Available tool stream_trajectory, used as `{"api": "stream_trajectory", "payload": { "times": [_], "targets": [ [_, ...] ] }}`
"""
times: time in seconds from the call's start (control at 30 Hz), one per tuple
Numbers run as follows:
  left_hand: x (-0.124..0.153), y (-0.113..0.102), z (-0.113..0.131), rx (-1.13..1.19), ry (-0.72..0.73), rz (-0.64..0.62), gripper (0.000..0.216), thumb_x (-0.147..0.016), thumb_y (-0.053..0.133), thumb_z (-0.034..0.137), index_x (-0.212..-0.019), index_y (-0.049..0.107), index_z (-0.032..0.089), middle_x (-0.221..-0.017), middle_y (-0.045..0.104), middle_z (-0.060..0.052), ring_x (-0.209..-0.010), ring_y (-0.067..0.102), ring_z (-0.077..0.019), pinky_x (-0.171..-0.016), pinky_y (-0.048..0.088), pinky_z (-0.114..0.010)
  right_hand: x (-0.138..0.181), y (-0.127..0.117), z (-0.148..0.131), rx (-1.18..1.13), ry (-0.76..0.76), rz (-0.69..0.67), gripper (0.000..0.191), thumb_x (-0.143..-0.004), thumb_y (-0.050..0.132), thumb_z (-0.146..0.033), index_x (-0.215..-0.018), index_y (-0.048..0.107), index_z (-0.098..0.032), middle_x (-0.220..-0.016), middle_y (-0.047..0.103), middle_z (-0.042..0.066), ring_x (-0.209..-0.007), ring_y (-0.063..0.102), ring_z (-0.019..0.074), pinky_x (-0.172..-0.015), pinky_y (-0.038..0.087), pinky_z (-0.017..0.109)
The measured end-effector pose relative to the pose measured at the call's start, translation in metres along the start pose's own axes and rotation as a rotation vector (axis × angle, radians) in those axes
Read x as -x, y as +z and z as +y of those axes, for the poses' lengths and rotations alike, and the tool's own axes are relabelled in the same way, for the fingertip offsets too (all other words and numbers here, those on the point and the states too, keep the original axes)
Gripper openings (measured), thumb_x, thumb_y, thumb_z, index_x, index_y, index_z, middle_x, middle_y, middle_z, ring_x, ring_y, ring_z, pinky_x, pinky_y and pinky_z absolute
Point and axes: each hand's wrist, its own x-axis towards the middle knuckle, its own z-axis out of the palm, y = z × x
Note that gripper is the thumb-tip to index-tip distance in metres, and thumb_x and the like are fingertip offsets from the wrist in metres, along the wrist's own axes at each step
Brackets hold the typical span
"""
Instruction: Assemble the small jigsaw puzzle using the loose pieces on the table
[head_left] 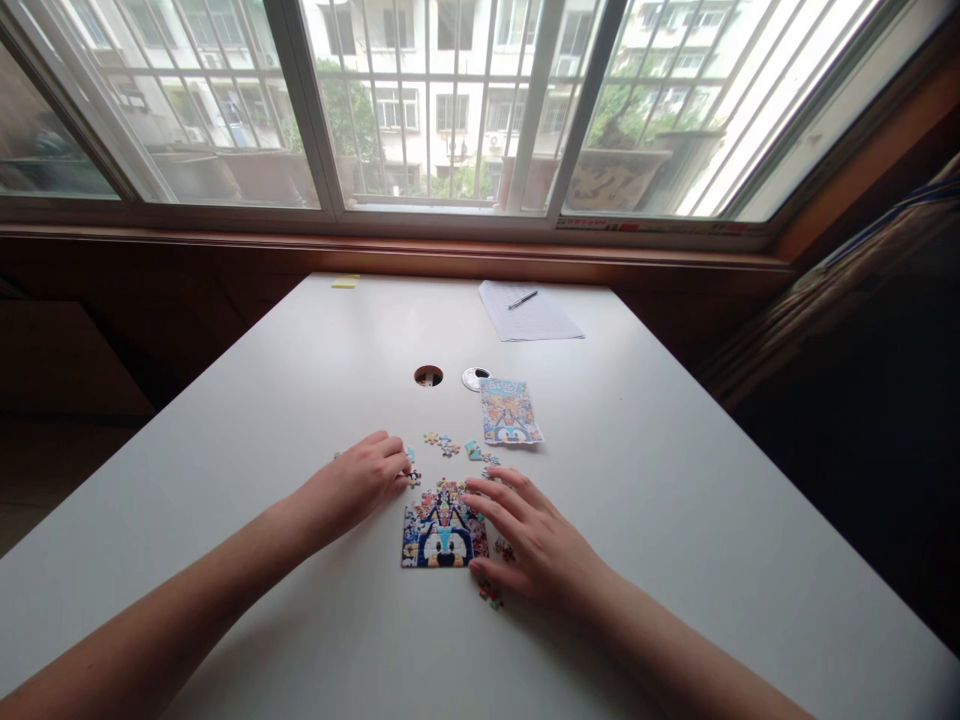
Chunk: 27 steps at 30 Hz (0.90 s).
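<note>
A partly assembled jigsaw puzzle (445, 540) lies flat on the white table, its lower part showing a blue cartoon dog face and its top edge uneven. At its upper left is my left hand (367, 475), fingers curled together at a small puzzle piece (413, 479); the fingertips are partly hidden. My right hand (529, 535) is spread, with its fingers and thumb resting along the puzzle's right side. Loose pieces (442, 443) lie above the puzzle. More pieces (490, 596) sit below my right thumb, and others are partly covered by that hand.
Beyond the loose pieces lies a reference picture (511, 412). Behind it are a round hole (428, 376) in the table (300, 620) and a metal ring cover (475, 379). Paper sheets (529, 315) with a pen (523, 300) and yellow sticky notes (346, 282) lie near the window.
</note>
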Motion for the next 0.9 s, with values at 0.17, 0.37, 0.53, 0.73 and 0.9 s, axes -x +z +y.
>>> {"api": "stream_trajectory", "payload": {
  "times": [0.17,0.37,0.53,0.73,0.9],
  "targets": [
    [0.002,-0.0014,0.0001,0.005,-0.011,-0.007,0.012,-0.101,0.056,0.019,-0.096,0.067,0.017,-0.098,0.063,-0.006,-0.092,0.055,-0.021,-0.08,0.045,-0.033,0.0004,0.001,0.0,-0.002,-0.004,0.003,0.065,-0.088,0.07,-0.039,-0.148,0.049,-0.025,-0.151,0.053,0.006,-0.144,0.038,0.0339,-0.118,0.041,0.056],
    [0.0023,-0.0011,0.0021,0.003,-0.007,-0.003,0.012,-0.101,0.057,0.018,-0.096,0.067,0.017,-0.098,0.063,-0.006,-0.092,0.054,-0.0212,-0.08,0.045,-0.033,0.0,0.0011,-0.0004,-0.019,-0.003,0.027,0.064,-0.088,0.071,-0.037,-0.148,0.049,-0.027,-0.15,0.055,0.006,-0.144,0.039,0.0337,-0.117,0.042,0.057],
    [-0.0004,-0.0007,0.0026,0.002,0.006,0.013,0.013,-0.101,0.057,0.018,-0.094,0.068,0.016,-0.096,0.062,-0.006,-0.09,0.054,-0.0208,-0.079,0.045,-0.033,0.0004,0.0024,0.0001,-0.015,-0.003,0.016,0.065,-0.088,0.071,-0.038,-0.148,0.049,-0.026,-0.151,0.054,0.006,-0.143,0.038,0.0346,-0.117,0.042,0.057],
    [-0.0024,-0.0019,0.0042,-0.014,0.016,0.008,0.015,-0.101,0.055,0.017,-0.093,0.067,0.016,-0.095,0.062,-0.006,-0.089,0.054,-0.0203,-0.079,0.046,-0.033,0.0003,0.0019,0.0,-0.017,-0.003,0.02,0.066,-0.087,0.072,-0.037,-0.148,0.05,-0.026,-0.15,0.055,0.007,-0.143,0.039,0.0339,-0.116,0.042,0.057],
    [-0.0021,-0.0024,0.004,-0.006,0.02,0.01,0.014,-0.101,0.055,0.017,-0.093,0.067,0.016,-0.096,0.063,-0.006,-0.089,0.054,-0.0202,-0.078,0.045,-0.033,-0.0001,0.0016,0.0003,0.001,-0.009,0.009,0.065,-0.088,0.071,-0.038,-0.147,0.05,-0.024,-0.15,0.054,0.007,-0.143,0.038,0.0342,-0.117,0.041,0.057]
  ]
}}
